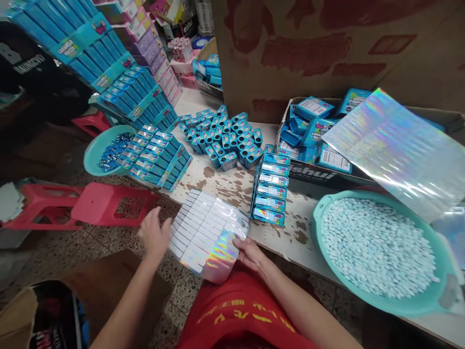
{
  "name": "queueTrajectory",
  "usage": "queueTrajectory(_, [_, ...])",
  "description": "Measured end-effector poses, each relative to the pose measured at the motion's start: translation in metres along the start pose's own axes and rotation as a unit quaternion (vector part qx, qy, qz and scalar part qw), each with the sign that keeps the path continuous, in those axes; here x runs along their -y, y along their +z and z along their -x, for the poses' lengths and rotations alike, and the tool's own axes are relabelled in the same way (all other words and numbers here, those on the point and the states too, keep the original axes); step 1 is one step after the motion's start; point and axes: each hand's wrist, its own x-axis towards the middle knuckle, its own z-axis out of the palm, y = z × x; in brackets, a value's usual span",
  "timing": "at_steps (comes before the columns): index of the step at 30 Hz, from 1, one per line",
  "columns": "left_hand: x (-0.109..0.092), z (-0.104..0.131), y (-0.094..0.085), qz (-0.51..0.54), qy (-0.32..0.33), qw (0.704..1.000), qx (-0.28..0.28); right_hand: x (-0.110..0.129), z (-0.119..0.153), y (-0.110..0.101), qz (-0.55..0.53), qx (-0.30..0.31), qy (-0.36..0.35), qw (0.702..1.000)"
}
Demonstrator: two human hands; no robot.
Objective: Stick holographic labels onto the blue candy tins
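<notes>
One hand, the right [249, 253], gripped a shiny sticker sheet [209, 232] by its edge. The left hand [156, 233] hovered open just beside the opposite edge

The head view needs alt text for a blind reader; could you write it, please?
Right hand holding a holographic label sheet, open left hand near its edge; blue candy packs and a teal basin of pale pellets on a table.
</notes>
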Motion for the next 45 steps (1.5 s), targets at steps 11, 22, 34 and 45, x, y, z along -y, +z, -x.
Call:
queueTrajectory(11, [-0.102,0.080,-0.013,0.086,0.078,0.965,0.236,0.009,0.023,0.059,0.065,0.090,0.006,0.994])
queueTrajectory(22, [-0.096,0.076,-0.061,0.105,-0.089,0.967,0.216,0.007,0.041,0.102,0.080,0.178,0.024,0.981])
queueTrajectory(34, [-0.094,0.080,-0.044,0.341,-0.169,0.889,0.253,0.022,0.051,0.081,0.144,0.090,-0.006,0.985])
queueTrajectory(45, [-0.087,0.071,-0.091,-0.140,0.139,0.926,0.323,0.004,0.071,0.063,0.558,-0.029,-0.189,0.807])
